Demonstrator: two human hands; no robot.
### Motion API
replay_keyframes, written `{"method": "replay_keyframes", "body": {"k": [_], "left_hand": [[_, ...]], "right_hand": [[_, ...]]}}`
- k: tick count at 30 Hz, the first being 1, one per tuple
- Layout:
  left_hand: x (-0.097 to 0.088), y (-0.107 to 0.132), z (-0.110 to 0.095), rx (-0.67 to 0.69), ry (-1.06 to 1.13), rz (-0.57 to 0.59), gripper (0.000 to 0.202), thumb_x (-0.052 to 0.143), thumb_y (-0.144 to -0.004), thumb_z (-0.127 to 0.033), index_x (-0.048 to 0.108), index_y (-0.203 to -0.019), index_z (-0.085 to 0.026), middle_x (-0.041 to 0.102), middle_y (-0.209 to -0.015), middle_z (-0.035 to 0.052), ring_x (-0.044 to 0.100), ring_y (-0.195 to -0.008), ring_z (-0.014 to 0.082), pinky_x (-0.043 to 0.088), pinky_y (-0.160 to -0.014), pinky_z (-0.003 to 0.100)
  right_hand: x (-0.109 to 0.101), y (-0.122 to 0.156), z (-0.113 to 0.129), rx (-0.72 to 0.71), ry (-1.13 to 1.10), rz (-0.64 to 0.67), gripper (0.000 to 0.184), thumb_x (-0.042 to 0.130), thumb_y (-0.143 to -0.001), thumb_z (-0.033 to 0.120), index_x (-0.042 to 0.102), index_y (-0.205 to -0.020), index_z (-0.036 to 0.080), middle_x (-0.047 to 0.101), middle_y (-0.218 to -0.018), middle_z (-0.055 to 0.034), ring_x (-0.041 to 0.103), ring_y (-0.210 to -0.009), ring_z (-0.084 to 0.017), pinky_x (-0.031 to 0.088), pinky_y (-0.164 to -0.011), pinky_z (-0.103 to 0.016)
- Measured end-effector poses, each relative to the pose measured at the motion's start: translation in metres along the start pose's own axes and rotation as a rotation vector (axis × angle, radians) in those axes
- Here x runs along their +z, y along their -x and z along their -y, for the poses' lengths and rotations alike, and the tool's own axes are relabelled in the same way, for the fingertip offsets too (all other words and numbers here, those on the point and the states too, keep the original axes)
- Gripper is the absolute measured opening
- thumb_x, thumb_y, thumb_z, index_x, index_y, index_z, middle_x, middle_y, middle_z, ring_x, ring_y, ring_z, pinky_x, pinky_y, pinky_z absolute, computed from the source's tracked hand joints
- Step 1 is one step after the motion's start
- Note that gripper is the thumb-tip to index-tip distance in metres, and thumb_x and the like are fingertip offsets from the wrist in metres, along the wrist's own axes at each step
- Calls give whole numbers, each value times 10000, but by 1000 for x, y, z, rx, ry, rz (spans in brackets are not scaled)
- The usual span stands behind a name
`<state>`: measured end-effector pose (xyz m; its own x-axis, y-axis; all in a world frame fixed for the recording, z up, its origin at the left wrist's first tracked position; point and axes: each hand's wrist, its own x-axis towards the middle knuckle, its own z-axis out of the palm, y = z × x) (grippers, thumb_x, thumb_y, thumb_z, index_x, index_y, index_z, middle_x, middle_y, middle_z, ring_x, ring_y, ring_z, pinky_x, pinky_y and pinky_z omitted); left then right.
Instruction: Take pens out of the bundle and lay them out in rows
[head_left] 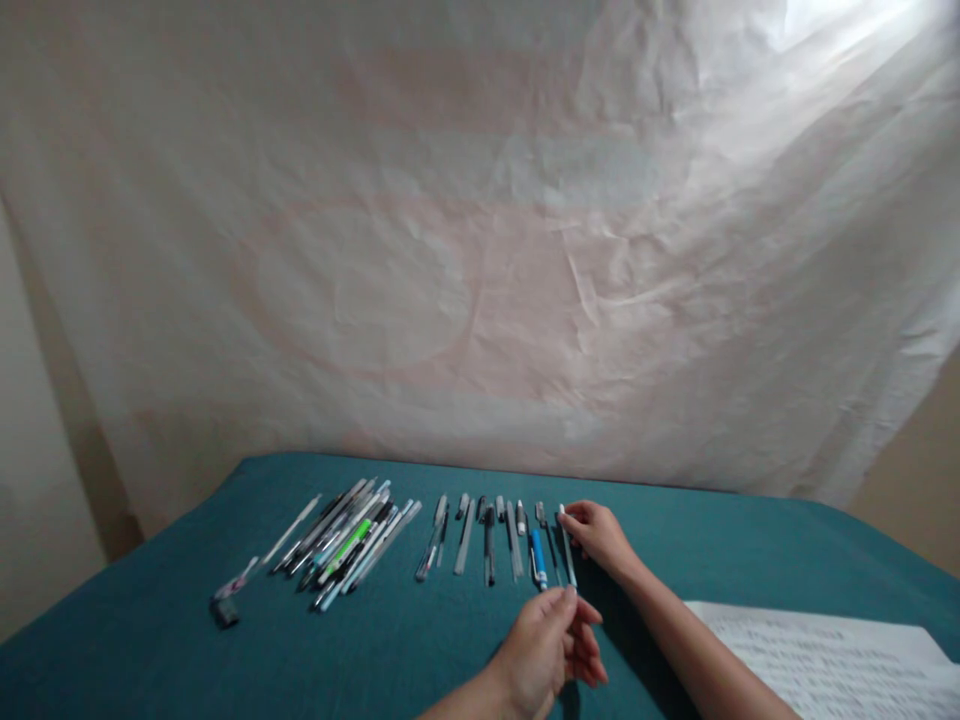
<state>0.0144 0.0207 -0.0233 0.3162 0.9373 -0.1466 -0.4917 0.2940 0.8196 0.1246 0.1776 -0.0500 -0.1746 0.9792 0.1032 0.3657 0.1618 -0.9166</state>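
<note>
One pen (568, 553), right fingers (573, 519) pinching it, left fingers (586, 645) curled, hold unclear; teal cloth (352, 660), creased backdrop (525, 270)

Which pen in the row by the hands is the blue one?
The blue pen, just beyond the left hand: it alone is bright blue, while its neighbouring pens look clear, dark or whitish.

My left hand (529, 645) and my right hand (601, 535) are both bare. My left forearm (469, 697) shows only as a short, bare stretch at the lower edge; my right forearm (694, 625) shows at greater length, also bare, a slim, smooth shape broadening gradually away from a narrower wrist. My fingers (588, 611) are slender, with rounded tips. Blur and dim light hide the finer lines of knuckles and nails.
</note>
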Motion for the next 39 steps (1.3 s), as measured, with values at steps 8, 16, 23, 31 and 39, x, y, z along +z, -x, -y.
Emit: {"method": "replay_keyframes", "body": {"k": [8, 16, 23, 31, 39], "left_hand": [[0, 1, -1, 11, 9, -2, 395, 399, -746, -511, 488, -791, -129, 486, -553, -26, 510, -436, 85, 317, -445, 203], [0, 1, 1, 6, -12, -3, 400, 431, -716, -524, 480, -778, -131, 486, -548, -27, 504, -422, 83, 313, -444, 204], [0, 3, -8, -24, -94, 18, 421, 434, -691, -544, 478, -779, -134, 494, -554, -27, 516, -435, 91, 338, -466, 214], [-17, 4, -60, 95, -577, -125, 338, 418, -740, -445, 471, -862, -135, 550, -679, 9, 554, -547, 97, 400, -539, 228], [-74, 21, -124, 79, -1659, -635, 163, 474, -712, -168, 579, -831, -130, 579, -936, 140, 532, -926, 236, 363, -795, 342]], "right_hand": [[2, 3, 2, -50, 120, -12, 247, 538, -694, 367, 584, -791, 144, 608, -581, -25, 508, -407, -105, 321, -339, -182], [1, 6, 3, -82, 191, -20, 231, 501, -702, 348, 593, -768, 146, 612, -587, -28, 535, -455, -122, 353, -401, -199], [-1, 8, 5, -99, 218, -23, 249, 466, -701, 335, 603, -764, 137, 628, -624, -40, 543, -460, -126, 384, -457, -217], [1, 8, 0, -146, 157, -76, 296, 416, -721, 354, 594, -819, 138, 626, -624, -43, 545, -461, -143, 402, -456, -236], [2, 11, 0, -229, 171, -139, 268, 426, -715, 333, 607, -765, 143, 620, -618, -39, 547, -526, -156, 395, -508, -247]]}}
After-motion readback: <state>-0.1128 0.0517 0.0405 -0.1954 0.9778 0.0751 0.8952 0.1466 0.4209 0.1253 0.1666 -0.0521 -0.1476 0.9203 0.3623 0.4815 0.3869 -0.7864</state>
